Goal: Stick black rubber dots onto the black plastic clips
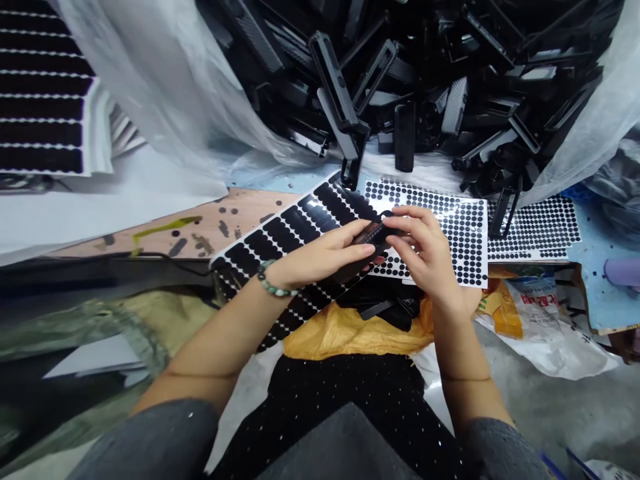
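While the head view looks down, the left hand (320,257) and the right hand (420,257) pinch a small ribbed black plastic part (373,233) between curled fingers, nearly closed on it, above a sheet of black round stickers (450,227). Beside it angles a sheet of black oblong pads (285,233). A loose pinch could let the part slip among the sheets; a careless elbow could bring the heaped black plastic frames (400,87) sliding down.

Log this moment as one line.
left hand: holds black plastic part | right hand: fingertips on part | under: white sheet of round black stickers
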Tool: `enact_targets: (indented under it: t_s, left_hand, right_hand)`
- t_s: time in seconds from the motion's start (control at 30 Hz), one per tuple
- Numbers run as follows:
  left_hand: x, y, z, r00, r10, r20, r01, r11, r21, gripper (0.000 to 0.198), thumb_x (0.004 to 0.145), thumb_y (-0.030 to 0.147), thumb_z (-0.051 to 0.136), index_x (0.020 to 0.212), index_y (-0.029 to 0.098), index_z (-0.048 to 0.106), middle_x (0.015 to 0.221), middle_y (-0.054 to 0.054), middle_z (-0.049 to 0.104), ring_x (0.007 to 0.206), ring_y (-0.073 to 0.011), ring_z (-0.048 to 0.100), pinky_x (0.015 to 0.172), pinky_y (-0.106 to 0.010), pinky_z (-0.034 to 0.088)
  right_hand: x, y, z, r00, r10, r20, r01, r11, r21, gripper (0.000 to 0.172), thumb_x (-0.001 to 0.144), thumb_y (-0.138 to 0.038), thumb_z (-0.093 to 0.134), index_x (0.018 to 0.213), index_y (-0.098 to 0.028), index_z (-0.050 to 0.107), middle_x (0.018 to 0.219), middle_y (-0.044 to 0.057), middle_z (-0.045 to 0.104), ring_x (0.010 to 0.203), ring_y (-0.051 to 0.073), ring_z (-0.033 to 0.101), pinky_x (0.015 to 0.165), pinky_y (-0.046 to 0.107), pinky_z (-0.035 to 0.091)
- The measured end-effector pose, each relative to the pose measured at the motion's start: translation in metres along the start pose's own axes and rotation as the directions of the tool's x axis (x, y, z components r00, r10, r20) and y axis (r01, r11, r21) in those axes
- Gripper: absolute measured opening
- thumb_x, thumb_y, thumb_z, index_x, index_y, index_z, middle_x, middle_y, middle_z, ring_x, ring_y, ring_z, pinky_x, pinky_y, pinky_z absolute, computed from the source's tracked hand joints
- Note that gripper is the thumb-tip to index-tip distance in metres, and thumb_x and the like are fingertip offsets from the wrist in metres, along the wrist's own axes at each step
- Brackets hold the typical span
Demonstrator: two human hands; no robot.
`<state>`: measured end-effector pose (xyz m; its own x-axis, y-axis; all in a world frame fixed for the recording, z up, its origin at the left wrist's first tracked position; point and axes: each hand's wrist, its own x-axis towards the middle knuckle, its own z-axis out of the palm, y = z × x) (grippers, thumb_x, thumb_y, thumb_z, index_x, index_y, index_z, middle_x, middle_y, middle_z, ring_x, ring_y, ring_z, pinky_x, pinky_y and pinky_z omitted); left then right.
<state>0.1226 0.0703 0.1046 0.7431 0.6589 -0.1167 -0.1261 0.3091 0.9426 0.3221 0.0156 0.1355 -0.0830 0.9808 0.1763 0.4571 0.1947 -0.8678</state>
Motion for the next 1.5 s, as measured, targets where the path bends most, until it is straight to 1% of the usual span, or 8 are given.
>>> enact_targets:
  t_s: [0.2, 0.37, 0.53, 0.77, 0.9, 1.1, 1.3, 1.5]
  left_hand:
    - [0.003, -0.006, 0.025, 0.974, 0.046, -0.224, -0.039, 0.999, 0.037, 0.015, 0.086, 0.029, 0.067, 0.080, 0.019, 0.057, 0.076, 0.002, 0.060, 0.061, -0.0125, 0.070, 0.050, -0.020, 0.051]
    - [-0.001, -0.005, 0.031, 0.941, 0.089, -0.326, -0.062, 0.994, 0.091, 0.025, 0.080, 0.031, 0.070, 0.073, 0.019, 0.050, 0.071, 0.005, 0.052, 0.055, -0.0113, 0.069, 0.044, -0.016, 0.047]
    - [-0.003, -0.001, 0.037, 0.940, 0.060, -0.337, -0.037, 0.997, 0.074, 0.031, 0.077, 0.035, 0.071, 0.070, 0.020, 0.044, 0.065, 0.006, 0.052, 0.057, -0.0108, 0.068, 0.047, -0.016, 0.049]
    - [-0.004, -0.007, 0.040, 0.944, 0.063, -0.324, 0.006, 0.978, 0.206, 0.024, 0.078, 0.033, 0.066, 0.072, 0.020, 0.047, 0.068, 0.005, 0.053, 0.060, -0.0099, 0.066, 0.050, -0.017, 0.050]
    - [-0.007, -0.021, 0.041, 0.986, -0.043, -0.164, 0.087, 0.958, 0.273, 0.019, 0.084, 0.036, 0.061, 0.081, 0.018, 0.054, 0.077, 0.000, 0.066, 0.067, -0.0144, 0.070, 0.060, -0.024, 0.055]
    - [-0.013, -0.029, 0.049, 0.973, -0.013, 0.231, -0.105, 0.866, 0.488, 0.038, 0.089, 0.043, 0.058, 0.120, 0.022, 0.065, 0.143, -0.014, 0.057, 0.133, -0.0289, 0.053, 0.112, -0.050, 0.043]
    - [0.028, -0.014, 0.025, 0.945, 0.136, -0.298, -0.083, 0.979, 0.186, 0.027, 0.090, 0.030, 0.059, 0.115, 0.019, 0.064, 0.122, -0.011, 0.068, 0.115, -0.0226, 0.064, 0.098, -0.039, 0.054]
    - [0.089, 0.001, 0.017, 0.798, -0.031, -0.602, -0.116, 0.972, -0.203, 0.027, 0.092, 0.024, 0.058, 0.119, 0.020, 0.056, 0.136, -0.009, 0.059, 0.125, -0.0224, 0.059, 0.096, -0.033, 0.055]
  right_hand:
    - [-0.001, -0.009, 0.007, 0.986, -0.156, -0.056, 0.137, 0.959, -0.248, 0.012, 0.090, -0.019, 0.056, 0.089, -0.028, 0.064, 0.099, 0.004, 0.058, 0.098, 0.022, 0.057, 0.090, 0.045, 0.049]
    - [-0.006, -0.013, 0.015, 0.974, -0.203, -0.097, 0.183, 0.965, -0.188, 0.009, 0.091, -0.019, 0.053, 0.090, -0.027, 0.056, 0.081, -0.001, 0.056, 0.077, 0.017, 0.053, 0.076, 0.037, 0.048]
    - [-0.009, -0.004, 0.029, 0.925, 0.054, -0.376, -0.051, 0.999, 0.018, 0.046, 0.076, -0.033, 0.074, 0.117, -0.029, 0.054, 0.106, 0.002, 0.058, 0.090, 0.016, 0.056, 0.085, 0.037, 0.053]
    - [-0.010, 0.006, 0.028, 0.942, 0.329, -0.059, -0.283, 0.878, 0.386, 0.036, 0.077, -0.044, 0.072, 0.109, -0.026, 0.073, 0.103, 0.002, 0.074, 0.083, 0.017, 0.068, 0.081, 0.038, 0.059]
    - [-0.001, 0.030, 0.012, 0.926, 0.376, -0.011, -0.351, 0.874, 0.335, 0.041, 0.084, -0.058, 0.058, 0.099, -0.024, 0.075, 0.090, 0.004, 0.075, 0.074, 0.017, 0.069, 0.072, 0.035, 0.059]
    - [0.076, 0.089, 0.006, 0.853, 0.241, -0.464, -0.292, 0.956, -0.041, 0.052, 0.077, -0.039, 0.070, 0.123, -0.020, 0.058, 0.123, 0.014, 0.065, 0.106, 0.024, 0.064, 0.094, 0.044, 0.052]
    - [0.113, 0.097, 0.012, 0.877, 0.239, -0.416, -0.350, 0.912, -0.214, 0.033, 0.080, -0.018, 0.058, 0.113, -0.019, 0.061, 0.103, 0.009, 0.072, 0.083, 0.021, 0.067, 0.090, 0.043, 0.053]
    - [0.054, 0.062, 0.016, 0.968, -0.174, -0.178, 0.112, 0.943, -0.313, 0.028, 0.088, -0.028, 0.054, 0.115, -0.022, 0.062, 0.113, 0.010, 0.070, 0.102, 0.022, 0.065, 0.096, 0.040, 0.051]
